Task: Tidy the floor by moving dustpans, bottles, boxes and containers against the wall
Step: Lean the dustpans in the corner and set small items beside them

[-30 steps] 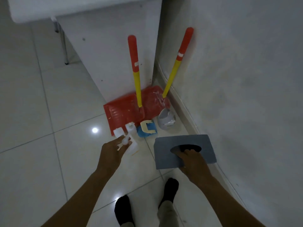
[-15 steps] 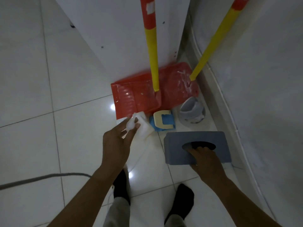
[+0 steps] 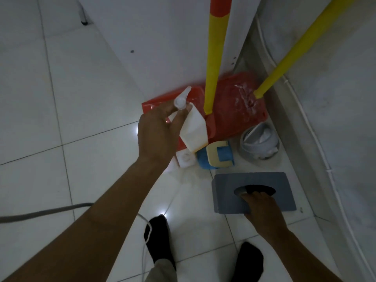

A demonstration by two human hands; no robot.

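Nearest the feet: right hand point(image 3: 262, 208), fingers hooked into the oval hole of one grey rectangular box point(image 3: 252, 192) by the wall | left hand point(image 3: 156, 131) clamped on one white plastic spray bottle point(image 3: 193, 127), lifted | beyond: one blue-and-cream container point(image 3: 216, 156), one grey round tub point(image 3: 258, 143), two red dustpans point(image 3: 234, 110) with yellow handles.
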